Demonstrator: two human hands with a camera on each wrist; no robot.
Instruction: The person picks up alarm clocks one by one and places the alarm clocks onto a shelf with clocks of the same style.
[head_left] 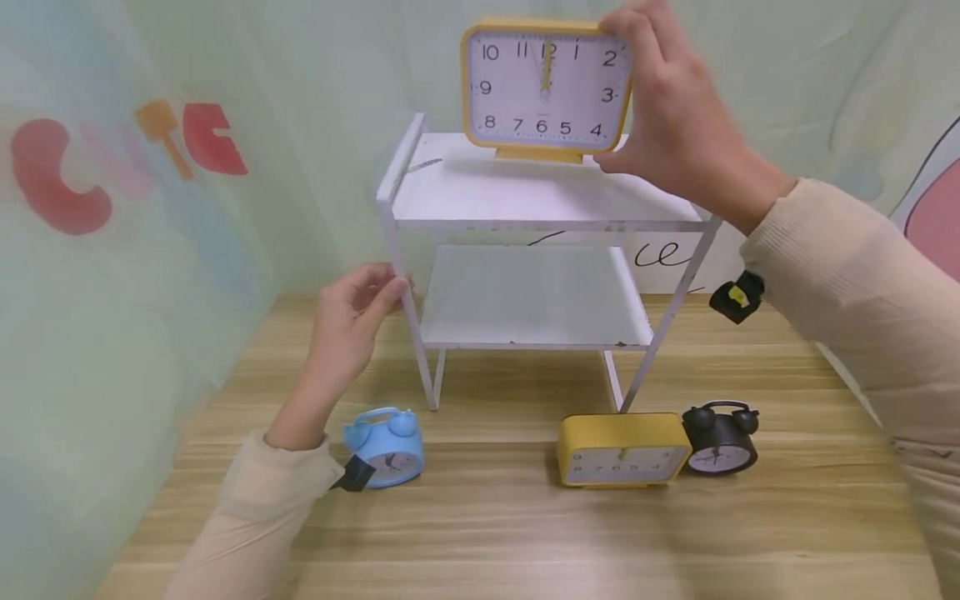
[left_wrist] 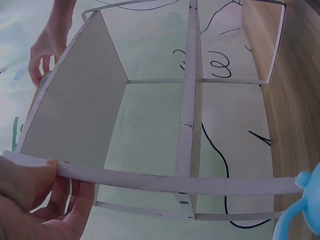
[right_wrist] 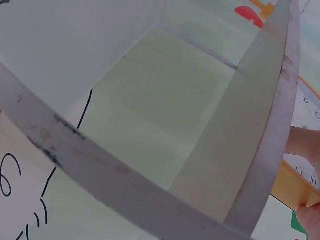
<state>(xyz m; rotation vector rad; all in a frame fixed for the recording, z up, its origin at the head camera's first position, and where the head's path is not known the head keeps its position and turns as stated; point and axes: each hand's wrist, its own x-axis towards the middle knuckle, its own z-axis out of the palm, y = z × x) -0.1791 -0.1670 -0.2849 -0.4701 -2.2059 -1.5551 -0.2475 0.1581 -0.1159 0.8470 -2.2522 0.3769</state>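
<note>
My right hand [head_left: 667, 100] grips a yellow-framed rectangular clock [head_left: 517, 92] by its right side, fingers over the top corner and thumb at the bottom. The clock stands upright over the back of a white two-tier shelf's top board [head_left: 540, 187]; whether its foot touches the board I cannot tell. At the right edge of the right wrist view, part of the clock's yellow frame [right_wrist: 290, 185] shows beside the hand. My left hand [head_left: 341, 325] pinches the shelf's front left post [head_left: 408, 304] between thumb and fingers, also seen in the left wrist view with the post [left_wrist: 115, 177].
On the wooden floor before the shelf sit a blue twin-bell alarm clock [head_left: 390, 450] at left, a second yellow clock [head_left: 622, 450] and a black twin-bell alarm clock [head_left: 720, 437] at right. The lower board [head_left: 532, 296] lies beneath. A pale printed curtain [head_left: 225, 233] hangs behind.
</note>
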